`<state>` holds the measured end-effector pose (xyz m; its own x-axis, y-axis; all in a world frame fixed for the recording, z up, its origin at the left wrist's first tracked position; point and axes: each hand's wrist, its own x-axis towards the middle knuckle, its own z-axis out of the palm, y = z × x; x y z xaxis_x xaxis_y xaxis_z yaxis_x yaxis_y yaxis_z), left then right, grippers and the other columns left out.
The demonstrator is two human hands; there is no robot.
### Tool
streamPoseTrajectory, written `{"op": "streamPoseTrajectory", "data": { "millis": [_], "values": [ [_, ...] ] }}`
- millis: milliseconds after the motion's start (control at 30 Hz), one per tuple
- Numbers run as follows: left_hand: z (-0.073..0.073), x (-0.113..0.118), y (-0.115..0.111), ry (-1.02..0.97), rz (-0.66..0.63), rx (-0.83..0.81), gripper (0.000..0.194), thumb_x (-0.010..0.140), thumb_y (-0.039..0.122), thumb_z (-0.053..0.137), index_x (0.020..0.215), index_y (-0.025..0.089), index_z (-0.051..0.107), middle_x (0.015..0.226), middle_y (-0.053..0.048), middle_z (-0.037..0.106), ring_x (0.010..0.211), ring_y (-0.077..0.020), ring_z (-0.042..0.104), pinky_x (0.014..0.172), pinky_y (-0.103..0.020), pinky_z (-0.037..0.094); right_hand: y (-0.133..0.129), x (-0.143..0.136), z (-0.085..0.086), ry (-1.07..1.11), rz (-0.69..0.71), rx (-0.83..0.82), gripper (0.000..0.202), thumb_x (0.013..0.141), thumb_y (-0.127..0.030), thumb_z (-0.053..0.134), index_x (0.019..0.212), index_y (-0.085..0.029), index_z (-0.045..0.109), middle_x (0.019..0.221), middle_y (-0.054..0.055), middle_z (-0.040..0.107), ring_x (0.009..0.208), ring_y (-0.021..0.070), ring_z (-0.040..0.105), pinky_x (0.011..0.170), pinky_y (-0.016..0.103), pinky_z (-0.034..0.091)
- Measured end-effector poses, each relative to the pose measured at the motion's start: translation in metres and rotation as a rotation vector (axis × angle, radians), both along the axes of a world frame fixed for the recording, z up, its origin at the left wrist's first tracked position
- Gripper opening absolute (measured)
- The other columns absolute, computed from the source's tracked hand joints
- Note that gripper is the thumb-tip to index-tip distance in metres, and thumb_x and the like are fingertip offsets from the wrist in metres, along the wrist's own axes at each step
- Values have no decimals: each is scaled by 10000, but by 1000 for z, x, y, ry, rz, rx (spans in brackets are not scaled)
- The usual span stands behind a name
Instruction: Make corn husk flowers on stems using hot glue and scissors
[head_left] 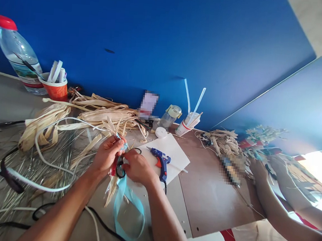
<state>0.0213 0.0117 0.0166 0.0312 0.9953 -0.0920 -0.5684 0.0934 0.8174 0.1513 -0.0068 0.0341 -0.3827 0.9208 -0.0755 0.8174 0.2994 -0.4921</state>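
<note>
My left hand [110, 151] is closed, its thumb and fingers pinching a small corn-husk bundle [112, 185] wrapped with light blue ribbon near the fingertips. Pale husk ends stick out above the hand and hang below it. My right hand [139, 166] is closed beside it, on black-handled scissors [120, 172]; handle loops show around its fingers, while the blades are hidden. A long tail of the light blue ribbon [119, 202] hangs in a loop beneath both hands. Something red shows at the bundle under my left hand.
A blue glue gun [162, 161] lies on white paper [179, 151] right of my hands. Corn husks [105, 114], wires [59, 164] and white cable [46, 188] spread leftward. Behind stand a jar [170, 117] and cups [184, 128]. Another person's arms [272, 199] work at right.
</note>
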Motion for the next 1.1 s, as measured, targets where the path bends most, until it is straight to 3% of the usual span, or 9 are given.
{"op": "streamPoseTrajectory", "data": {
  "millis": [100,167,367,533,667,833,967,1100],
  "values": [
    [-4,1,1,61,71,8,265,639,363,797,745,166,655,559,57,501,452,-45,375,429,-177,313,-1,0,4,402,-272,109,251,831,-110,498,966,-186,695,940,60,688,882,180,633,804,292,478],
    [-6,2,1,57,71,13,259,651,366,791,748,171,651,599,49,532,471,-49,400,435,-178,328,-1,-4,7,631,-384,117,227,812,-144,550,982,-171,697,929,53,693,844,171,641,781,283,492],
    [-10,4,1,6,8,2,252,657,344,796,721,174,621,619,47,546,511,-58,442,461,-178,342,0,-20,2,938,-446,15,155,758,-162,598,878,-165,697,798,27,715,710,160,650,666,268,511],
    [-11,6,1,3,10,17,270,669,326,785,659,174,563,576,67,510,481,-46,389,460,-177,313,-3,-24,-5,754,-486,328,117,782,-136,575,751,-178,679,709,5,675,656,138,611,620,245,470],
    [-8,8,-1,-14,27,6,281,650,313,792,644,174,548,577,68,516,493,-47,402,469,-175,314,-6,-21,-9,570,-374,625,148,852,-134,536,782,-181,658,740,21,667,706,145,598,662,266,448],
    [2,10,-5,-68,52,-6,339,631,309,799,567,174,496,468,88,421,441,-42,336,468,-180,308,-7,-16,-13,261,-239,899,137,906,-156,523,872,-197,649,808,41,685,756,163,588,715,316,398],
    [5,11,-6,-110,38,-28,332,624,294,800,559,173,497,469,84,421,443,-45,326,464,-184,297,-6,-14,-14,160,-205,1012,121,909,-162,527,919,-207,638,808,35,674,739,166,571,715,332,373],
    [3,13,-6,-118,68,-19,342,637,288,793,529,163,494,479,73,436,460,-41,341,469,-174,293,-2,-16,-18,201,-196,951,165,926,-156,464,828,-192,591,715,24,625,693,159,545,685,316,362]
  ]
}}
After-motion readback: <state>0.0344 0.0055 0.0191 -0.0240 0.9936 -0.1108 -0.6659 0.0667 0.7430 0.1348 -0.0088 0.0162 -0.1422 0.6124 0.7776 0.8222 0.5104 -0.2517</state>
